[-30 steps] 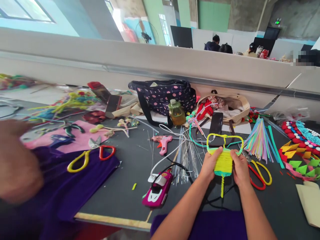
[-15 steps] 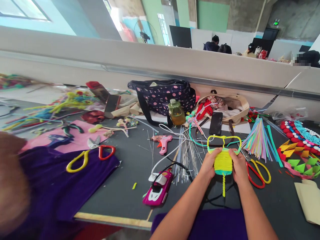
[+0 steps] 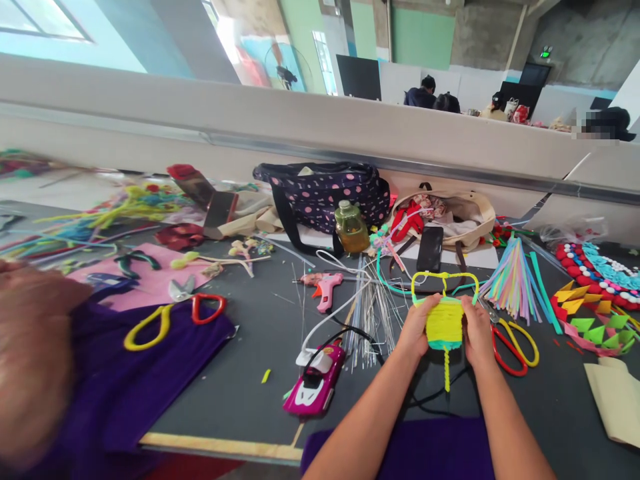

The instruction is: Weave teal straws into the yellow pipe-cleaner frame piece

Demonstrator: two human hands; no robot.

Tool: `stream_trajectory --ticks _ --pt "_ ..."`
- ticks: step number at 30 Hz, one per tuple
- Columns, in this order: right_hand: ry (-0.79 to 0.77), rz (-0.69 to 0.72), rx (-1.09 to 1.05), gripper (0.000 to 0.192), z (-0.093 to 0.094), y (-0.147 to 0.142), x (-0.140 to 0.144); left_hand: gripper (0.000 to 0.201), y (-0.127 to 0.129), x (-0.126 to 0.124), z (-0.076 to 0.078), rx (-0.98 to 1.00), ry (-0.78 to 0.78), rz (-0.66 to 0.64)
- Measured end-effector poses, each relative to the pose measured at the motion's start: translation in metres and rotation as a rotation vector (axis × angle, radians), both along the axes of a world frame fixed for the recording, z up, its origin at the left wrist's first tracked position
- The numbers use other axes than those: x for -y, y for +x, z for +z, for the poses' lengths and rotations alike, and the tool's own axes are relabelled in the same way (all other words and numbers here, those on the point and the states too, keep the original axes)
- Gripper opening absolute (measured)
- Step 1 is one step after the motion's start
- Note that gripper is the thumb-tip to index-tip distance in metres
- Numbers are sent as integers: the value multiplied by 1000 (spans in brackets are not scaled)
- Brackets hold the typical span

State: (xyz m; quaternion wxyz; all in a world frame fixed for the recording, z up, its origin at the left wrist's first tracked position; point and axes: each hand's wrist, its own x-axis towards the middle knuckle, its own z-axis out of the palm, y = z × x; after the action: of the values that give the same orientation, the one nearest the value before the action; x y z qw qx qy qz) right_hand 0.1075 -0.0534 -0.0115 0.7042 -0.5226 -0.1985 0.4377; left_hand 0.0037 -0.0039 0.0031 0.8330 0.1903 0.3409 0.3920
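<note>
as both hands [image 3: 445, 330] close, yellow woven piece [image 3: 444, 325] gripped

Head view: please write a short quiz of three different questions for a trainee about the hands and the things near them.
1. True or false: both hands hold the yellow woven piece.
2. Which thing lies just right of the right hand? A. glue gun B. scissors C. bottle
3. Fill in: the pink toy car lies to the ____ of the left hand.

Key
1. True.
2. B, the red and yellow scissors; the glue gun and the bottle lie further left.
3. Left.
</note>
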Motion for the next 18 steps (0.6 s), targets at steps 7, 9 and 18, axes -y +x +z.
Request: stream_trajectory --ticks 7,9,18 --pt "41 -300 138 36 4 22 1 20 -4 -8 -1 26 -120 -26" --pt "76 -347 185 33 7 26 3 19 -5 -9 -2 44 -141 -21" --pt "-147 -397 632 34 -6 75 17 16 -6 -11 0 62 -173 -39"
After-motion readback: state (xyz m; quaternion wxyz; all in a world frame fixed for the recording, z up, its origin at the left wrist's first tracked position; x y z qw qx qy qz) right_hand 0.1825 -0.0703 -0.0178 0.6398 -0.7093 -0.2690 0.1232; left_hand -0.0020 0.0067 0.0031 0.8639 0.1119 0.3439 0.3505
